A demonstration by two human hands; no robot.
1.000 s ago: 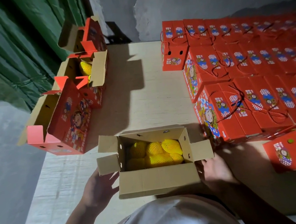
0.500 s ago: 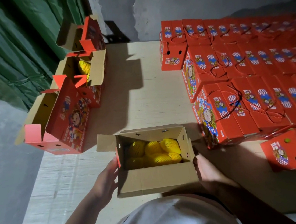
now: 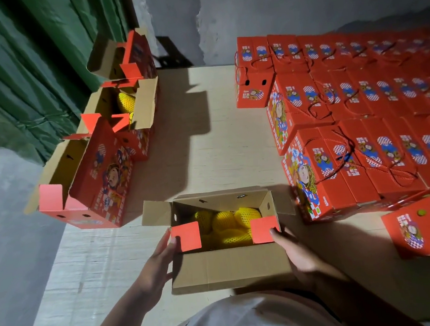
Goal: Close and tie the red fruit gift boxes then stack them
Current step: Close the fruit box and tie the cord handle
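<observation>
Near the front edge of the tabletop, an open gift box of netted yellow fruit, both hands on its ends. Left hand flat against the left side, fingers straight, tipping a red end flap inward; right hand likewise pressing the right red flap over — small flaps first, presumably so the long ones can cover them. Tied boxes stacked toward the right edge, unfinished open boxes along the left — kept apart from the finished ones.
</observation>
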